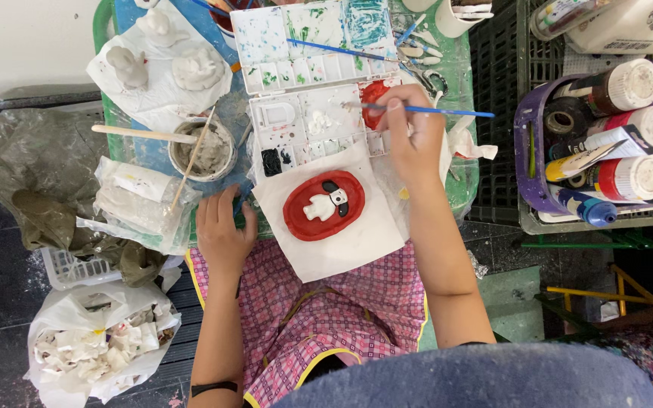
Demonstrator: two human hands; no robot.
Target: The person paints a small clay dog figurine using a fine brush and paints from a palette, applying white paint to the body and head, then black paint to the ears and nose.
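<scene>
A red oval plaster plaque (325, 205) with a white dog figure in relief lies on a white sheet of paper (341, 245) at the table's near edge. My right hand (416, 136) holds a thin blue paintbrush (447, 112), its tip over a red paint well (373, 95) of the lower white palette (304, 128). My left hand (222, 225) rests flat on the table edge to the left of the paper, holding nothing.
A second palette (315, 38) with another blue brush lies behind. Unpainted plaster figures (168, 64) sit at back left, a bowl of grey paste (204, 151) with sticks beside them. A purple basket of paint bottles (606, 151) stands at right. Plastic bags (100, 340) lie at left.
</scene>
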